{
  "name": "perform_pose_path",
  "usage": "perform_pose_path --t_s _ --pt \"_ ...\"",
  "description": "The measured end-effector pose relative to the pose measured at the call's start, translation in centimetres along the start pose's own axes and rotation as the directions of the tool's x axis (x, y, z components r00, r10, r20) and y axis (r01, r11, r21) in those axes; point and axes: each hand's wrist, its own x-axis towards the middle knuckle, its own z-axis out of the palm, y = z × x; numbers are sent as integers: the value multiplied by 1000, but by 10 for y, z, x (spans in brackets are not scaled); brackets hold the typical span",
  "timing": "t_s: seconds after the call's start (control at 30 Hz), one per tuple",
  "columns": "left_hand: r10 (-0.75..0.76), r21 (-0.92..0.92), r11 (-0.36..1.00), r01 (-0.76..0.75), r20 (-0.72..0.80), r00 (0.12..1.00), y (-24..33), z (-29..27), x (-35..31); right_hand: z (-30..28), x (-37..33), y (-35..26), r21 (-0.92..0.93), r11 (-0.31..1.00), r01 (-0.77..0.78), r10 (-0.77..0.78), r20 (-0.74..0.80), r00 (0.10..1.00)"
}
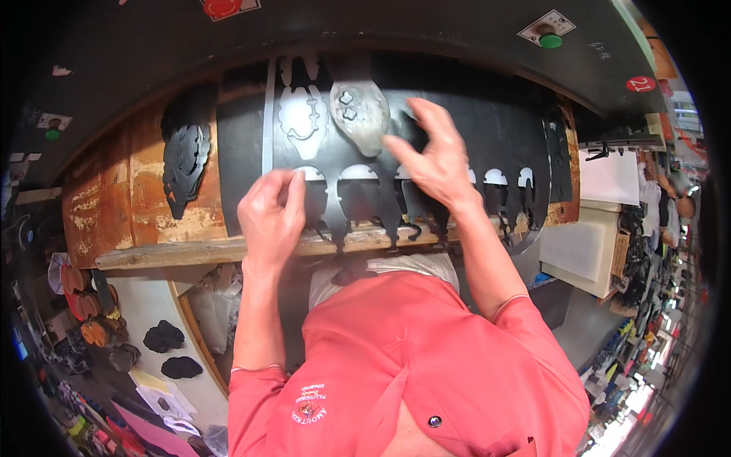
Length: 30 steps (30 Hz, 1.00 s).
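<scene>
A grey metal cutting die [367, 122], shaped like a sole with two small cut-out shapes, lies on a black sheet [464, 114]. My right hand [440, 160] is just right of the die, fingers spread, with nothing visible in it. Sole-shaped openings in the sheet, one of them left of the die, show a pale surface [301, 114]. My left hand [272, 207] hovers over the sheet's near left part, fingertips pinched together by a rounded opening. Whatever that pinch may hold is too small or hidden to make out.
Black cut pieces [187, 156] are stacked on the worn wooden bench [141, 190] at left. A dark machine beam [381, 27] with green buttons [550, 38] spans the far side. Ragged sheet strips hang over the front edge. A white cabinet [576, 247] stands at right.
</scene>
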Motion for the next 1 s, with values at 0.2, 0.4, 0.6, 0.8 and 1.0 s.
perform_pose_path --t_s 0.2,0.4,0.6,0.8,1.0 --pt "242 -35 970 -240 124 962 -16 70 141 82 60 -9 -197 979 45 -44 7 999" --pt "347 197 906 -374 157 925 -35 91 129 42 62 0 259 932 -253 227 128 965" --pt "366 214 894 -393 156 917 -34 93 130 5 62 41 899 183 -397 355 317 879" --pt "260 179 938 -297 204 944 -39 90 131 -35 43 64 964 -232 -128 389 213 896" --pt "129 135 976 -173 281 951 -36 88 136 -120 25 86 997 -48 61 491 -29 871"
